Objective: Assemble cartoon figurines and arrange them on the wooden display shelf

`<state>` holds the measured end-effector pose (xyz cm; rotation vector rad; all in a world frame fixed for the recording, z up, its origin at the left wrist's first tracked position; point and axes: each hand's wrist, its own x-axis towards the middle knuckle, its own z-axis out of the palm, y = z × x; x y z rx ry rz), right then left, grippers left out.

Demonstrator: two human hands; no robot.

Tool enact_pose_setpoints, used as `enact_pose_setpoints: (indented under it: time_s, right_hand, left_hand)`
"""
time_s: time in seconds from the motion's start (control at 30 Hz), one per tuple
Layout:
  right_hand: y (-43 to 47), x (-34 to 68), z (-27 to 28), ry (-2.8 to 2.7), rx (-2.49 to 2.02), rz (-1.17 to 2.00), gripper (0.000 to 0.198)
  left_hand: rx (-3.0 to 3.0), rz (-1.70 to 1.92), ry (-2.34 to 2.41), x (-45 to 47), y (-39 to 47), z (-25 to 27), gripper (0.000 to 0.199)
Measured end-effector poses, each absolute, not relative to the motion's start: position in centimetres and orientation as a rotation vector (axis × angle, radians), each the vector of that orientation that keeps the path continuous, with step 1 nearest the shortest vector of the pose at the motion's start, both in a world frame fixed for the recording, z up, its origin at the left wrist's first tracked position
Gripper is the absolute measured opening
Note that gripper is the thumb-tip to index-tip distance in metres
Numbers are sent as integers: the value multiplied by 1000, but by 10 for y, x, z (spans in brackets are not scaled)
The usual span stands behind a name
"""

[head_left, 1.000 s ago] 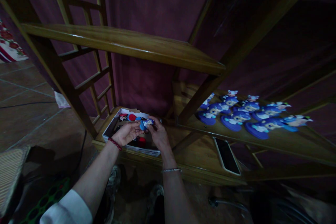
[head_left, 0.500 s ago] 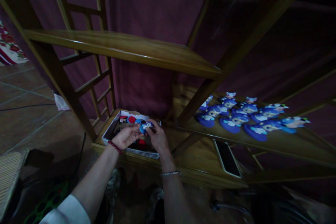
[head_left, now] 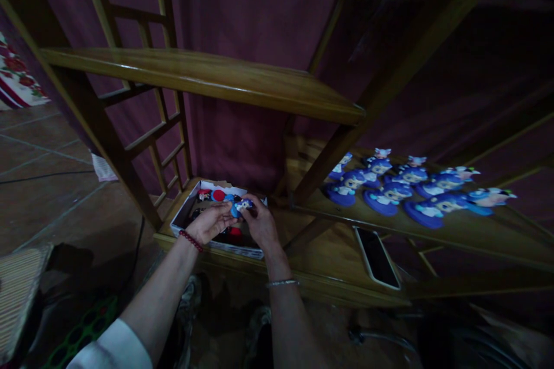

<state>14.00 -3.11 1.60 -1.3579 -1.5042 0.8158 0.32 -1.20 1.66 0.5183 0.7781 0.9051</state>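
Both hands meet over a white cardboard box [head_left: 255,251] on the lowest wooden shelf. My left hand [head_left: 210,222] and my right hand [head_left: 261,223] pinch the same small blue and white figurine [head_left: 240,206] between their fingertips, just above the box. Inside the box lie more small toys, among them a red round piece [head_left: 219,195] and another red one [head_left: 234,234] under the hands. A red bead bracelet circles my left wrist and a thin metal bangle my right.
On the shelf [head_left: 459,230] to the right stand several blue and white figurines [head_left: 392,195] in rows. A dark phone [head_left: 377,257] lies flat on the lower shelf board. A long wooden shelf [head_left: 208,78] juts out overhead. A cable runs over the tiled floor at left.
The hands stay together on the figurine above the box, with only slight finger shifts. The view has drifted a little.
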Motion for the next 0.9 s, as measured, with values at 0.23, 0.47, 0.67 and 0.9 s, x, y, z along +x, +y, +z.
enact_pose_setpoints:
  time_s: [0.23, 0.47, 0.67, 0.9]
  right_hand:
    - [-33, 140, 18, -1565, -1315, 771, 25]
    - [-34, 138, 19, -1589, -1313, 734, 25]
    - [-35, 138, 24, -1565, -1348, 711, 23]
    - [-35, 138, 25, -1521, -1417, 708, 23]
  left_hand:
    - [557, 899, 793, 3, -13, 16, 6]
    - [567, 905, 794, 2, -14, 18, 7]
    - [551, 926, 785, 2, -13, 18, 8]
    - [538, 938, 791, 4, -15, 22, 4]
